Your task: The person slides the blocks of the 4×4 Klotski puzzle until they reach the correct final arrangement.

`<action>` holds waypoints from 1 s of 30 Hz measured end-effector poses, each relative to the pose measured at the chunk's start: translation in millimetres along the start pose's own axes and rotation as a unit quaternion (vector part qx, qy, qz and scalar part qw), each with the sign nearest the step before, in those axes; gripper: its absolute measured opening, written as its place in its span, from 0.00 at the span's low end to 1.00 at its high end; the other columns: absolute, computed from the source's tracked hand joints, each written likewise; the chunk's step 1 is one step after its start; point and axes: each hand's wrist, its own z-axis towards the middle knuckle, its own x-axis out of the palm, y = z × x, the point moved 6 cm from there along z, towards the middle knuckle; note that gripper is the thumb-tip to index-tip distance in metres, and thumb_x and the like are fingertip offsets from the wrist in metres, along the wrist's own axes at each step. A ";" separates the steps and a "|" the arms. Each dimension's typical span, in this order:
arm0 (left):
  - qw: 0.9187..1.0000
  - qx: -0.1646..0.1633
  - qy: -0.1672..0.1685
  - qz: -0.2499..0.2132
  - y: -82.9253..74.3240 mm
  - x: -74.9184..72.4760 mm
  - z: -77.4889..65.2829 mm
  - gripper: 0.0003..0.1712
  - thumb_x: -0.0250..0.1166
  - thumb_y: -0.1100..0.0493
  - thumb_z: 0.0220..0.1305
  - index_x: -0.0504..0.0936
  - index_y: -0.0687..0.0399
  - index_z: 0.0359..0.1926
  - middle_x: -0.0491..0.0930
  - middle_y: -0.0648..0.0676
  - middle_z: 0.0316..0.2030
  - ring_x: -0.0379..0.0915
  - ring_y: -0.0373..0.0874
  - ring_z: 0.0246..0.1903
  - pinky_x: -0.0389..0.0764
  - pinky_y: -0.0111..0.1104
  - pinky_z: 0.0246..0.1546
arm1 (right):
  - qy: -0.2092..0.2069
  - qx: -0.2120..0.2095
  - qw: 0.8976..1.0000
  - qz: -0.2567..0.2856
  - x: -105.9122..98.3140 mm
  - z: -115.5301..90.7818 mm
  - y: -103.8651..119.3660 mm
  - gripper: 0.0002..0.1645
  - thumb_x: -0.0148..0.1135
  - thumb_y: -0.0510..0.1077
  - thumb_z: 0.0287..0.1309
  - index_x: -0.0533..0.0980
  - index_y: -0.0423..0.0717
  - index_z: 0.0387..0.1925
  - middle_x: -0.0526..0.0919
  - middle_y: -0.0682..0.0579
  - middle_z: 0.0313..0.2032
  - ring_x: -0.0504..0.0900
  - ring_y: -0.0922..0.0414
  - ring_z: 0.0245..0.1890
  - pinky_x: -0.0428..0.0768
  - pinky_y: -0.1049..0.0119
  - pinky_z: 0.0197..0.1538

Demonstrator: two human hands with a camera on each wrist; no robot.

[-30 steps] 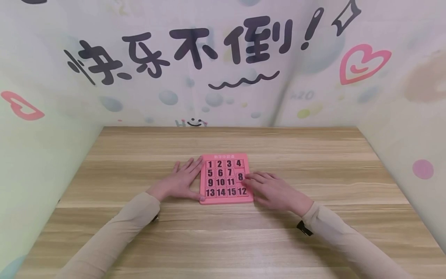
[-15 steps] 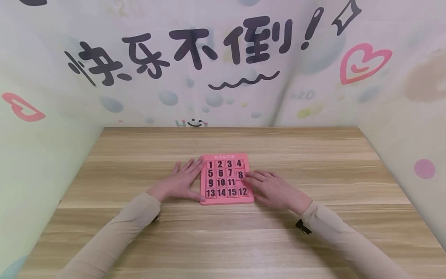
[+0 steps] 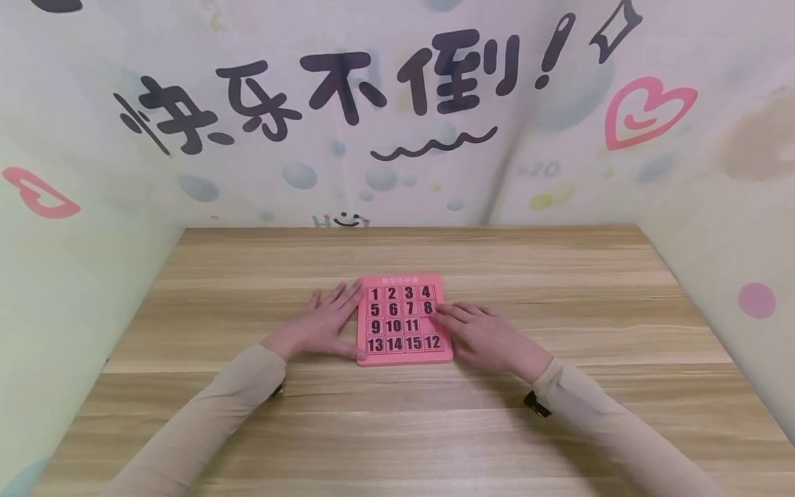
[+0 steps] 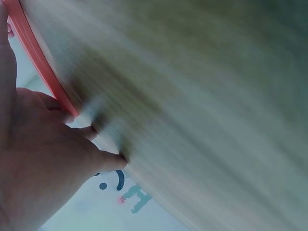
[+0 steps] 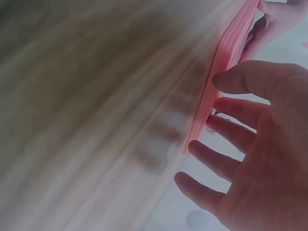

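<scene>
A pink number slide puzzle (image 3: 404,357) lies flat on the wooden table. Its tiles 1 to 7 and 9 to 11 sit in rows, with 13, 14, 15 and 12 along the bottom. Tile 8 (image 3: 427,308) is level with 7, and a gap lies between it and tile 12 (image 3: 433,342). My left hand (image 3: 319,324) spreads along the left edge, thumb at the lower corner and fingertips at the upper one. With extended fingers, my right hand (image 3: 487,338) touches tile 8 from the right. In the right wrist view, the thumb (image 5: 240,82) is at the frame's side.
The wooden table (image 3: 397,428) extends around the puzzle on all sides. A printed backdrop (image 3: 248,193) with large black characters stands behind it, and pale walls flank left and right. Beige sleeves cover both forearms, with a small black device under each wrist.
Tile 8 has slid up from between two rows into line with 7, opening a gap above 12. My right fingertips moved slightly upward with it. The left hand stayed in place.
</scene>
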 end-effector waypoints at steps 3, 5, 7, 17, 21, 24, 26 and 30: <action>1.000 0.001 -0.002 0.002 -0.2 -0.3 0.0 0.72 0.62 0.22 0.47 0.36 0.57 0.76 0.30 0.55 0.75 0.25 0.58 0.72 0.28 0.62 0.65 | 0.003 0.003 1.000 0.001 0.4 0.4 0.5 0.31 0.55 0.47 0.67 0.65 0.44 0.69 0.65 0.45 0.68 0.64 0.43 0.66 0.62 0.43 0.65; 1.000 0.002 -0.002 0.002 -0.2 -0.2 0.2 0.72 0.62 0.22 0.47 0.36 0.57 0.76 0.30 0.55 0.75 0.25 0.59 0.72 0.28 0.62 0.65 | 0.003 0.002 1.000 0.003 0.3 0.8 0.9 0.31 0.55 0.47 0.67 0.65 0.44 0.69 0.64 0.44 0.69 0.63 0.42 0.67 0.62 0.42 0.66; 1.000 0.003 -0.002 0.003 -0.3 0.0 0.3 0.72 0.62 0.22 0.47 0.36 0.57 0.76 0.30 0.55 0.75 0.25 0.59 0.72 0.29 0.62 0.65 | 0.001 0.002 1.000 0.005 0.1 1.2 0.8 0.31 0.56 0.47 0.66 0.65 0.44 0.69 0.64 0.44 0.69 0.63 0.42 0.67 0.62 0.42 0.66; 1.000 0.000 0.004 0.002 1.6 1.8 0.8 0.71 0.61 0.22 0.48 0.35 0.56 0.76 0.28 0.54 0.75 0.23 0.58 0.72 0.27 0.60 0.65 | 0.004 -0.007 1.000 0.009 -1.3 5.6 3.3 0.31 0.58 0.44 0.64 0.67 0.40 0.67 0.66 0.42 0.67 0.65 0.42 0.66 0.64 0.42 0.65; 1.000 -0.002 0.007 -0.002 2.8 2.8 0.6 0.70 0.60 0.22 0.49 0.34 0.56 0.76 0.27 0.54 0.75 0.22 0.57 0.72 0.26 0.60 0.65 | 0.000 -0.022 1.000 0.018 -1.5 7.3 4.8 0.32 0.59 0.43 0.63 0.66 0.36 0.66 0.66 0.40 0.66 0.66 0.42 0.64 0.65 0.46 0.65; 1.000 -0.003 0.009 -0.002 2.6 2.9 0.2 0.70 0.59 0.22 0.50 0.34 0.56 0.76 0.26 0.54 0.75 0.22 0.57 0.72 0.26 0.60 0.65 | -0.002 -0.028 0.999 0.026 -2.0 7.3 5.4 0.32 0.60 0.42 0.63 0.66 0.34 0.65 0.66 0.39 0.66 0.66 0.41 0.64 0.66 0.46 0.64; 1.000 -0.003 0.010 0.000 2.7 3.2 0.2 0.70 0.59 0.22 0.50 0.34 0.55 0.76 0.26 0.53 0.75 0.22 0.56 0.72 0.26 0.59 0.65 | -0.001 -0.029 0.999 0.029 -2.2 6.9 5.5 0.32 0.60 0.42 0.63 0.66 0.34 0.65 0.65 0.38 0.67 0.66 0.41 0.65 0.66 0.46 0.65; 1.000 -0.003 0.011 0.002 2.7 3.8 0.2 0.70 0.59 0.21 0.50 0.34 0.55 0.76 0.26 0.54 0.75 0.22 0.56 0.72 0.26 0.60 0.65 | 0.000 -0.032 0.999 0.026 -2.2 5.3 5.3 0.32 0.60 0.43 0.63 0.67 0.34 0.65 0.64 0.37 0.67 0.65 0.40 0.65 0.65 0.46 0.65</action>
